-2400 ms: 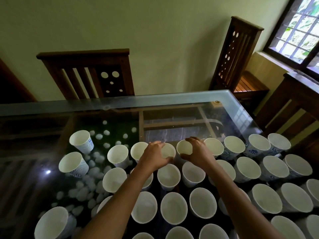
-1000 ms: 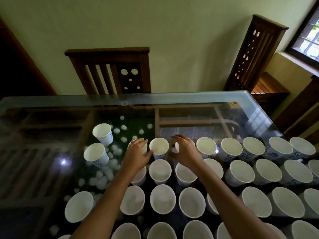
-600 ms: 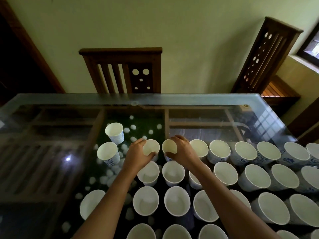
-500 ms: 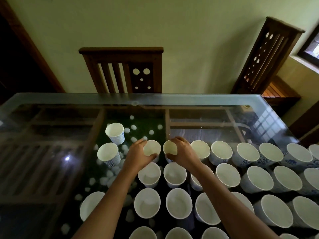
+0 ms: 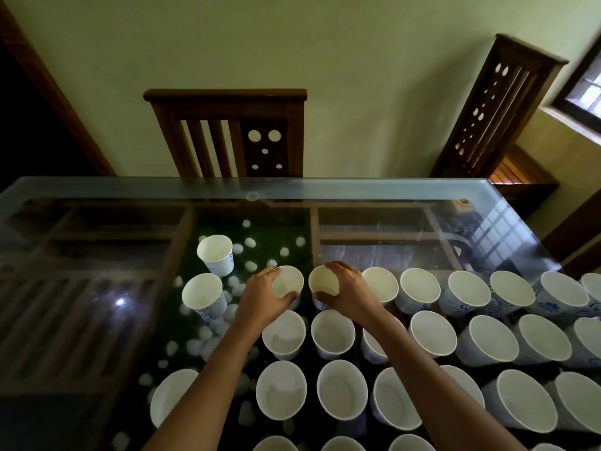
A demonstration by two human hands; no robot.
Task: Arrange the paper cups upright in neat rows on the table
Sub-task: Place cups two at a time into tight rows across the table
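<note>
1. Paper cups (image 5: pixel 331 333) are seen standing mouth-up in rows across the near and right part of the glass table (image 5: pixel 292 187).
2. The left cup (image 5: pixel 290 280), at the left end of the farthest row, is gripped by the left hand (image 5: pixel 261 302). The thumb is laid on its near side and the fingers are curled round its left and far rim.
3. The right cup (image 5: pixel 320 281) is gripped by the right hand (image 5: pixel 349 294), with fingers bent over the far rim and the thumb set at the near side.
4. Both gripped cups are held upright just beside each other. Whether their bases are on the glass cannot be told.
5. To the right of the right cup, the farthest row is carried on by a neighbouring cup (image 5: pixel 380 284) and others packed close.
6. Two stray cups are found apart from the rows at the left: a far stray cup (image 5: pixel 216 253) and a near stray cup (image 5: pixel 203 292).
7. White pebbles (image 5: pixel 250 242) are seen under the glass.
8. A wooden chair (image 5: pixel 234 131) is placed behind the far edge, and a second chair (image 5: pixel 497 102) stands by the wall at the right, near a window (image 5: pixel 585 89).
</note>
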